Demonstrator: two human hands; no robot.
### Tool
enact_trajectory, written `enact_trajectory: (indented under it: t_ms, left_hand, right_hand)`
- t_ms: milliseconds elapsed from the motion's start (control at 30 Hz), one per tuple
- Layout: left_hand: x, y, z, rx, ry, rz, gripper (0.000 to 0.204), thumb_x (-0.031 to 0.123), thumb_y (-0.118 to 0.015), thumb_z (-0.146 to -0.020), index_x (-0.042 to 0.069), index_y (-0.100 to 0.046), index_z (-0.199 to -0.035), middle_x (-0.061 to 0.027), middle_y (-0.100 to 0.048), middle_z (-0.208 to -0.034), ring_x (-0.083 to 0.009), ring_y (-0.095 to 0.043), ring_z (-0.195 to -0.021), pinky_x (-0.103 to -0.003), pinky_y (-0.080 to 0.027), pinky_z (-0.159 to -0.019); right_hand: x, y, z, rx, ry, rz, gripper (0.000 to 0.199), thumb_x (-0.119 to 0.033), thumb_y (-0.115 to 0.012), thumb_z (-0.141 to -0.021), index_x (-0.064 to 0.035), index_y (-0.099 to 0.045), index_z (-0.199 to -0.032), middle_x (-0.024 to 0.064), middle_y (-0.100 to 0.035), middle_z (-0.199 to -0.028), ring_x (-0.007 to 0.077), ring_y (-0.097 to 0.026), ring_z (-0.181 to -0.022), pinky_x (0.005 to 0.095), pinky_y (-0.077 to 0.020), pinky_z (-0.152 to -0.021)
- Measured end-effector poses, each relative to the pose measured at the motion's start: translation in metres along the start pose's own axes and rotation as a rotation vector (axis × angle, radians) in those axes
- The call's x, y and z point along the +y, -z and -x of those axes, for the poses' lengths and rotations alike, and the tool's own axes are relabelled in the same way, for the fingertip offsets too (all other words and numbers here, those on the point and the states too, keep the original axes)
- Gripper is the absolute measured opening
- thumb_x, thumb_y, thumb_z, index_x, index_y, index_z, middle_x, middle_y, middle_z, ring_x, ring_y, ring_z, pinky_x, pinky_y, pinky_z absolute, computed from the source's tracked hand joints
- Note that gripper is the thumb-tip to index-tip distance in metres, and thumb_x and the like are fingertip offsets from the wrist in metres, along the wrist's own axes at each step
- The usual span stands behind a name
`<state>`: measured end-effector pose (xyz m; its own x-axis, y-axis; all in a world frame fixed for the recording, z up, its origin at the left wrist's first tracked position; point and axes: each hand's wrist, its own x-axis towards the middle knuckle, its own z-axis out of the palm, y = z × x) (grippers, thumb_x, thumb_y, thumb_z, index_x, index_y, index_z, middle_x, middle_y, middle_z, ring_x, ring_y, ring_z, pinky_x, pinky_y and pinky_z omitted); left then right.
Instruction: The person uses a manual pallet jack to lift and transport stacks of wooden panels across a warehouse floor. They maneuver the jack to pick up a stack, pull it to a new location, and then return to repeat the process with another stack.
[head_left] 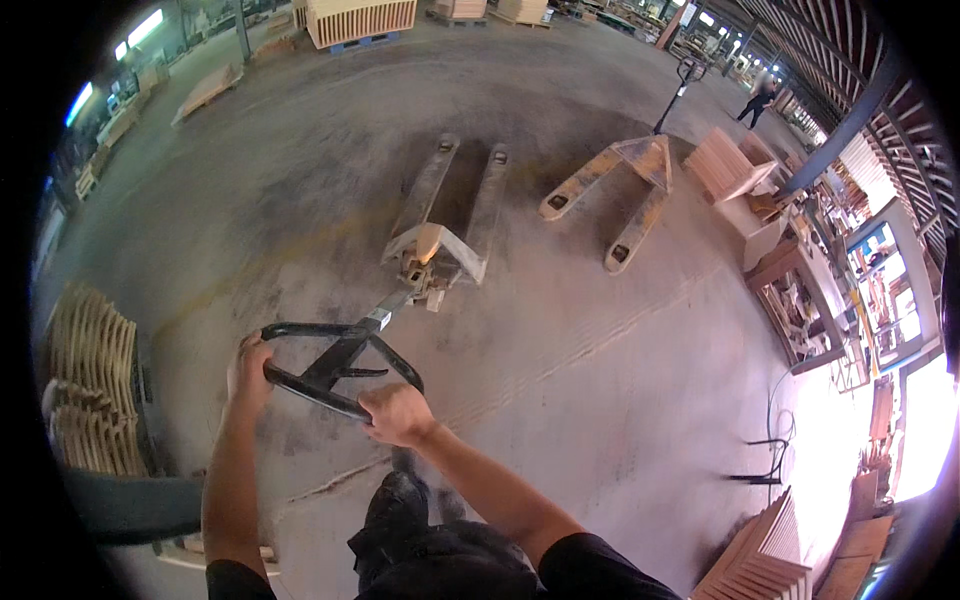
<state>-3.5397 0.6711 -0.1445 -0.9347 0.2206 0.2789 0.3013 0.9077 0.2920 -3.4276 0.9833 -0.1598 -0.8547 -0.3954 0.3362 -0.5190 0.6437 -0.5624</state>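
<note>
A worn, pale pallet jack [447,215] stands on the concrete floor in front of me, forks pointing away. Its black loop handle [335,365] tilts back toward me. My left hand [250,368] grips the left side of the loop. My right hand [397,413] is closed around the near right part of the loop. The forks carry nothing.
A second pallet jack [620,190] rests to the right, handle up. Stacked wooden slats [90,380] lie at my left, wooden boards [765,555] at lower right, crates [360,20] far ahead. Workbenches [800,290] line the right side. A person [757,100] walks far off.
</note>
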Motion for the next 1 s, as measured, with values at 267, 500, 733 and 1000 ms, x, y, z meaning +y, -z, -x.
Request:
enact_trajectory:
  t_ms: [267,500,733,1000]
  left_hand:
    - [0.041,-0.049,-0.287,-0.255,-0.395,0.005,0.027,0.012,-0.081,-0.055,0.007,-0.060,-0.071,-0.0138,-0.068,-0.094,-0.0358,-0.063,-0.101,-0.046,-0.052,-0.089]
    - [0.117,-0.134,-0.531,-0.482,-0.516,-0.126,0.017,0.022,-0.079,-0.065,0.009,-0.071,-0.073,-0.0128,-0.069,-0.083,-0.0337,-0.067,-0.093,-0.045,-0.054,-0.082]
    - [0.251,-0.205,-0.786,-0.735,-0.519,0.012,0.031,0.039,-0.076,-0.075,0.009,-0.072,-0.083,-0.0138,-0.072,-0.088,-0.0333,-0.070,-0.090,-0.046,-0.055,-0.080]
    - [0.307,-0.333,-1.058,-0.575,-0.587,0.145,0.039,0.048,-0.074,-0.075,0.010,-0.066,-0.072,-0.0126,-0.068,-0.072,-0.0362,-0.069,-0.074,-0.049,-0.053,-0.066]
  right_hand:
    - [0.193,0.094,-0.148,0.058,-0.009,-0.013,0.029,-0.028,-0.078,-0.072,-0.0089,-0.062,-0.087,0.0116,-0.061,-0.074,0.0351,-0.065,-0.075,0.0479,-0.0514,-0.066]
    - [0.391,0.199,-0.263,-0.084,-0.291,0.164,0.024,-0.026,-0.078,-0.065,-0.0111,-0.059,-0.072,0.0104,-0.058,-0.068,0.0345,-0.062,-0.068,0.0453,-0.0478,-0.059]
    - [0.620,0.350,-0.368,0.198,-0.325,0.259,0.025,-0.020,-0.077,-0.057,-0.0120,-0.063,-0.076,0.0107,-0.063,-0.073,0.0357,-0.065,-0.073,0.0446,-0.0511,-0.065]
    - [0.859,0.465,-0.537,0.136,-0.513,0.267,0.029,-0.015,-0.076,-0.056,-0.0119,-0.069,-0.084,0.0104,-0.069,-0.087,0.0346,-0.067,-0.089,0.0434,-0.0548,-0.077]
